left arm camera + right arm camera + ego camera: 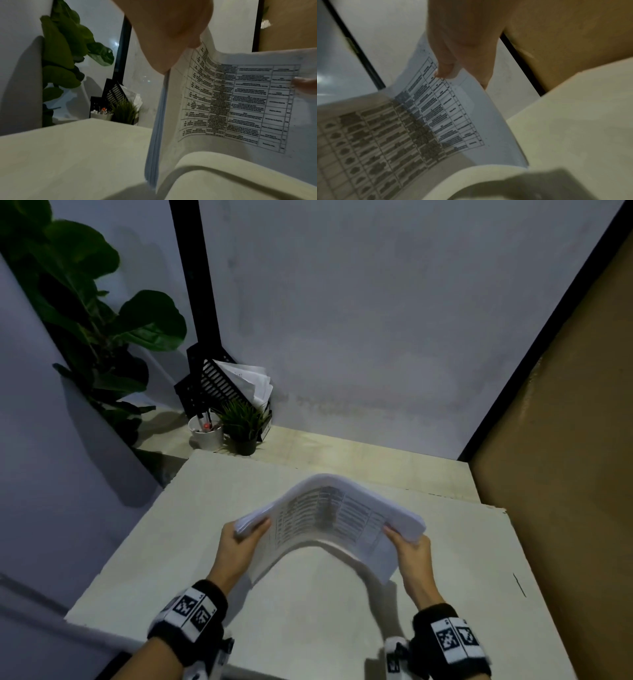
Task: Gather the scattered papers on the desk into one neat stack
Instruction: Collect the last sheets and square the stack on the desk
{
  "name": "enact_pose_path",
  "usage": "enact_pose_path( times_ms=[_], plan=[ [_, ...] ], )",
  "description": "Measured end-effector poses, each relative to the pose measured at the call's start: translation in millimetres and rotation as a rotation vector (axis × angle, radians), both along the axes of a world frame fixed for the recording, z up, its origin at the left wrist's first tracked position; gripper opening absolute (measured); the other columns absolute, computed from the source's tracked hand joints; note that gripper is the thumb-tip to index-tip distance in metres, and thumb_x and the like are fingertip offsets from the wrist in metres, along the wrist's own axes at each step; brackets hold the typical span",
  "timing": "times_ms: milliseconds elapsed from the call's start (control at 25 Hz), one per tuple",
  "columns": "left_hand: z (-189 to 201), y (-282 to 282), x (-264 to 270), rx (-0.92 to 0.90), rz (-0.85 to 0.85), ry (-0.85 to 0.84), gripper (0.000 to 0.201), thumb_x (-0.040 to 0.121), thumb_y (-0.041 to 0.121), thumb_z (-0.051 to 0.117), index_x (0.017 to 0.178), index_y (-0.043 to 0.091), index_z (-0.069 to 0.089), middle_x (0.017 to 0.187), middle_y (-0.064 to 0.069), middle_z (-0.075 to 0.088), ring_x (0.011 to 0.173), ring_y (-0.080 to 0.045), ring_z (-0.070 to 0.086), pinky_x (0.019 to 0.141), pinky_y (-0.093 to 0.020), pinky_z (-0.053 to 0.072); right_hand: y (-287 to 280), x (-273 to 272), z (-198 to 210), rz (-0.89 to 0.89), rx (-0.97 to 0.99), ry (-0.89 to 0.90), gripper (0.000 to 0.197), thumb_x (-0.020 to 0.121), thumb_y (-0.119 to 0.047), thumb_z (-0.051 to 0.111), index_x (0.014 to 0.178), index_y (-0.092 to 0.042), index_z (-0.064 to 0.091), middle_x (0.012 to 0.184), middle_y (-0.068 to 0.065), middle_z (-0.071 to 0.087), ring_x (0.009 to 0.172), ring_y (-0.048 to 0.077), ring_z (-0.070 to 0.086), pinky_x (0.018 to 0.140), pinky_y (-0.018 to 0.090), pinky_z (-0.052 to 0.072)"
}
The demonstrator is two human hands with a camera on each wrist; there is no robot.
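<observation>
One bundle now: head view shows the papers (329, 518) all gathered, held above the desk (178, 542) and bowed upward in the middle, left hand (239, 542) and right hand (409, 556) each pinching a short end, thumb on top. No loose sheets seen on the desk around the bundle. Left wrist view: sheet edges at that end look roughly flush, lower corner near the desk, contact unclear through blur. Right wrist view: thumb (444, 69) presses the printed table, fingers underneath. Left to do, likely: flatten, square the edges, lay it down.
</observation>
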State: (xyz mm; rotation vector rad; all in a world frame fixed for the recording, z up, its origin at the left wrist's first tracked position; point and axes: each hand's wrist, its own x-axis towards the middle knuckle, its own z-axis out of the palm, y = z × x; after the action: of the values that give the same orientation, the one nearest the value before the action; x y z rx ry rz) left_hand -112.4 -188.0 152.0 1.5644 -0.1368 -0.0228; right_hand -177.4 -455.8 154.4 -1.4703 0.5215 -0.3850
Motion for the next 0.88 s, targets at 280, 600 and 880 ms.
enact_pose_path(
  times_ms=[280,600,880],
  plan=[
    [-11,7,2,0.037,-0.048,0.019,0.015,0.077,0.019,0.068,0.089,0.028,0.070,0.082,0.020,0.074,0.083,-0.010,0.066,0.069,-0.017,0.054,-7,-4,-14,0.080,0.024,0.089,0.012,0.078,-0.013,0.068,0.089,-0.017,0.064,0.086,0.002,0.067,0.085,0.026,0.062,0.061,0.025,0.051],
    [22,12,2,-0.048,-0.007,-0.090,0.014,0.073,0.027,0.067,0.085,0.033,0.071,0.082,0.025,0.072,0.077,0.006,0.064,0.065,-0.011,0.052,-19,1,10,0.073,0.053,-0.062,0.024,0.080,0.000,0.064,0.101,-0.011,0.062,0.091,0.004,0.067,0.083,0.017,0.063,0.064,0.020,0.055],
    [20,20,12,0.253,-0.081,-0.001,0.028,0.081,0.013,0.065,0.088,0.039,0.065,0.084,0.027,0.070,0.085,0.009,0.061,0.074,-0.019,0.046,-9,-8,-28,0.116,0.061,0.186,0.013,0.081,-0.003,0.064,0.086,-0.015,0.062,0.085,0.006,0.065,0.082,0.025,0.058,0.064,0.028,0.047]
  ],
)
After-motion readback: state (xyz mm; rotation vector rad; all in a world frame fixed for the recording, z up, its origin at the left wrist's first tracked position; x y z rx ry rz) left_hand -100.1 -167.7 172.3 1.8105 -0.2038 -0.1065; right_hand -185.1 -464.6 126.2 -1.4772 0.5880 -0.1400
